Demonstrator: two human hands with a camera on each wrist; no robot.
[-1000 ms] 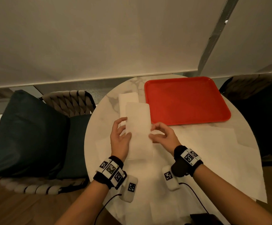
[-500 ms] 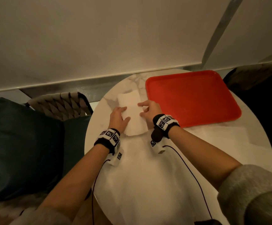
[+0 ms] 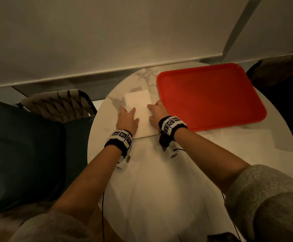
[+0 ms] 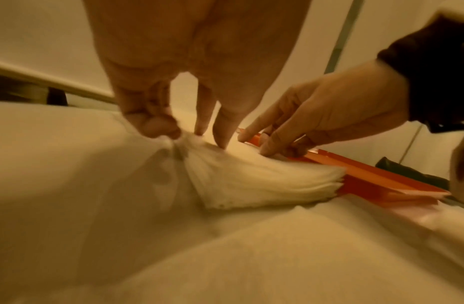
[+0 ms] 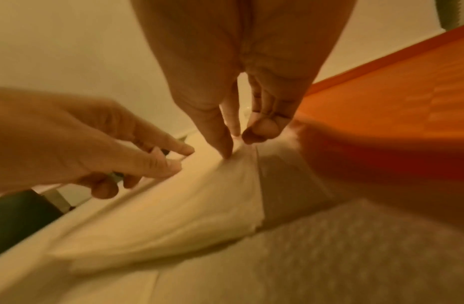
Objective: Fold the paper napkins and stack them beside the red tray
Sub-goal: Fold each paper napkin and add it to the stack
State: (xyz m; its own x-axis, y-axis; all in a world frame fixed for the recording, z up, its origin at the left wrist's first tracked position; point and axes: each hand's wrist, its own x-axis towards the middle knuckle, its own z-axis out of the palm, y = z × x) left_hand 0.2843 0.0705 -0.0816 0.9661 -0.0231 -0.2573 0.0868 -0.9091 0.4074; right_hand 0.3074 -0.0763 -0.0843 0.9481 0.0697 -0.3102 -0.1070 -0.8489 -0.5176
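A stack of folded white napkins [image 3: 138, 109] lies on the round marble table [image 3: 105, 145], just left of the red tray [image 3: 210, 95]. My left hand [image 3: 127, 110] is at the stack's left edge and my right hand [image 3: 155, 109] at its right edge, next to the tray's rim. In the left wrist view my left hand [image 4: 189, 133] pinches the bunched napkin [image 4: 251, 181] edge. The right wrist view shows my right hand [image 5: 238, 139] pinching the napkin [image 5: 199, 195] edge beside the tray [image 5: 394, 123].
Unfolded white napkins [image 3: 159, 189] cover the near half of the table, and more paper [image 3: 238, 142] lies below the tray. A woven chair [image 3: 58, 105] with a dark cushion [image 3: 20, 145] stands at the left. A wall runs close behind the table.
Both hands carried the folded napkin forward from the table's middle and set it on the one beside the tray. They now hold its side edges there.
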